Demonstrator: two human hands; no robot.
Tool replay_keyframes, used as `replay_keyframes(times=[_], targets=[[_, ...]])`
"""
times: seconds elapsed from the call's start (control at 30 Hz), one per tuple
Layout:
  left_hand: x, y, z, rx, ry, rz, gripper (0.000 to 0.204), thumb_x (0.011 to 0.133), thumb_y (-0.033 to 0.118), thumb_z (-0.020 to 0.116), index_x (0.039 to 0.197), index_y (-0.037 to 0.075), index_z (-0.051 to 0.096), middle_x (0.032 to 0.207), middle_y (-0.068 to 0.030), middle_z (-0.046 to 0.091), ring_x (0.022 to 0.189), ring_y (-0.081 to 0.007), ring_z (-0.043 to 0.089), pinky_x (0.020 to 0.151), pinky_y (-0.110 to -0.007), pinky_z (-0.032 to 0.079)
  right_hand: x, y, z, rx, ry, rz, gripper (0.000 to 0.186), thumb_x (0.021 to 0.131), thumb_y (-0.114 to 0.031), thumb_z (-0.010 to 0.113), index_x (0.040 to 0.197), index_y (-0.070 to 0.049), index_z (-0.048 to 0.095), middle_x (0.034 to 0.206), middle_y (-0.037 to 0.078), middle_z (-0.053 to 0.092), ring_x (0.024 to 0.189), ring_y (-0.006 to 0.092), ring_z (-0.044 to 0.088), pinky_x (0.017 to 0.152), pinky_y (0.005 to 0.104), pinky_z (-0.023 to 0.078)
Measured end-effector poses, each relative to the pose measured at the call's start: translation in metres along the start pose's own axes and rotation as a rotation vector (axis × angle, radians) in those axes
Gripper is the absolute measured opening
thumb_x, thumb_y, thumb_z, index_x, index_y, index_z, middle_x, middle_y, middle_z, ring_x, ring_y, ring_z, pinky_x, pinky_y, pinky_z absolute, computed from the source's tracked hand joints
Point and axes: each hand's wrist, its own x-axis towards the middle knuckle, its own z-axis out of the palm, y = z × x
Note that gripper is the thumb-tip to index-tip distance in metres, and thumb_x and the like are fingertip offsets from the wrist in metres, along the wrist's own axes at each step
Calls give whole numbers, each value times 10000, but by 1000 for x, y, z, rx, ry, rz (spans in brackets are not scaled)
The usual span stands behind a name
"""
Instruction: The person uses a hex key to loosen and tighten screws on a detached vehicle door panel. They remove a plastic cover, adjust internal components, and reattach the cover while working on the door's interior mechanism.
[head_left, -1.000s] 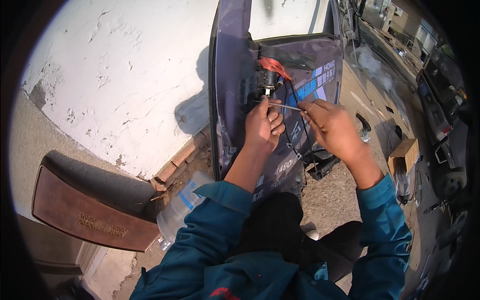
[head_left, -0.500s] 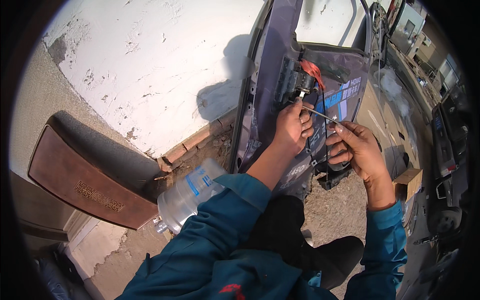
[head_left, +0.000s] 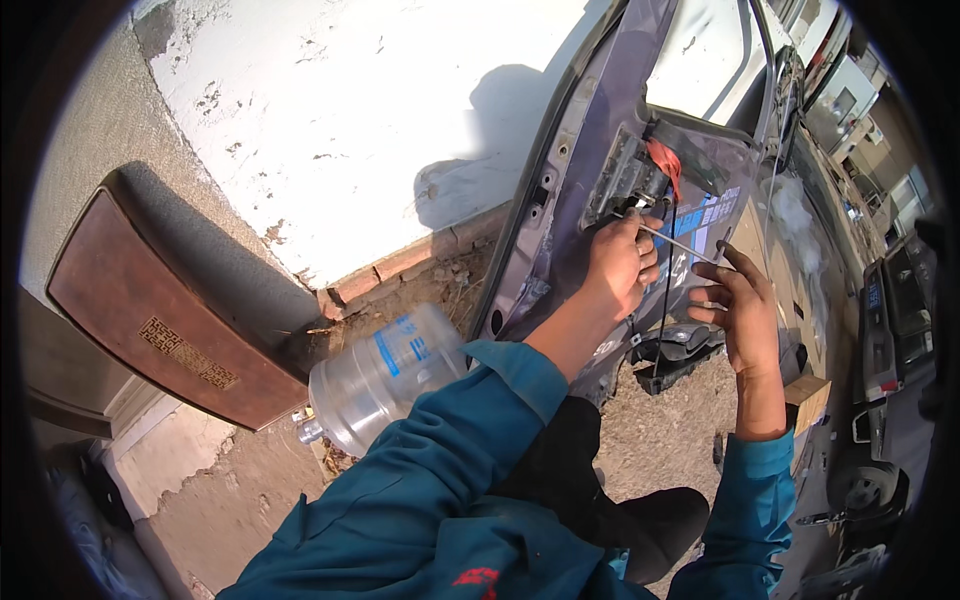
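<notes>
While the left hand (head_left: pixel 617 265) keeps its place against the dark metal mechanism (head_left: pixel 622 182), right of centre in the upper frame, the right hand (head_left: pixel 748 305) has changed its shape. A second ago its fingers were bunched on the outer end of the thin metal rod (head_left: pixel 680 244); now they stand apart, fanned around that end. Cannot tell from where I stand whether two of them still pinch it.

Left fingers: curled, thumb and forefinger clamped on the rod's inner end, right by the mechanism. Rod slants down to the right between the two hands, in the upper right of the frame.

The view has swung too: the purple-grey door (head_left: pixel 560 225) now sits further right and leans more. Red cloth (head_left: pixel 663 165) hangs just beside the mechanism; a black cable (head_left: pixel 667 280) runs down below it. Clear plastic bottle (head_left: pixel 390 372) on its side, lower left of centre; brown panel (head_left: pixel 175 310) at the left.

My reading: the right hand is easing its hold rather than leaving. With the rod's inner end at the mechanism, the work there looks unfinished, the left hand doing the steadying.
</notes>
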Motion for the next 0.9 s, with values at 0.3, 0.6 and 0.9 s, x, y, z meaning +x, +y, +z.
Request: replay_keyframes(times=[0.3, 0.6, 0.9], targets=[[-1, 1, 3, -19, -23, 23, 360, 1222, 351, 441, 1147, 34, 594, 726, 52, 350, 611, -84, 325, 547, -278, 317, 9, 13, -1, -986, -131, -802, 247, 1069, -9, 617, 1258, 18, 773, 939, 54, 723, 728, 101, 676, 680, 258, 566], [2, -5, -3, -59, -26, 29, 360, 1221, 356, 441, 1110, 42, 580, 728, 50, 346, 613, -88, 331, 541, -283, 326, 2, 11, 15, -151, 108, -124, 517, 1073, -344, 722, 1400, 41, 613, 916, 77, 671, 663, 135, 681, 595, 286, 643], [2, -5, -2, -22, 8, 29, 368, 1210, 380, 467, 1085, 63, 607, 726, 60, 382, 581, -70, 333, 526, -274, 317, 1, 12, 1, -961, 36, -840, 326, 1047, -2, 720, 1365, -57, 768, 889, 85, 727, 728, 168, 734, 684, 343, 594]])
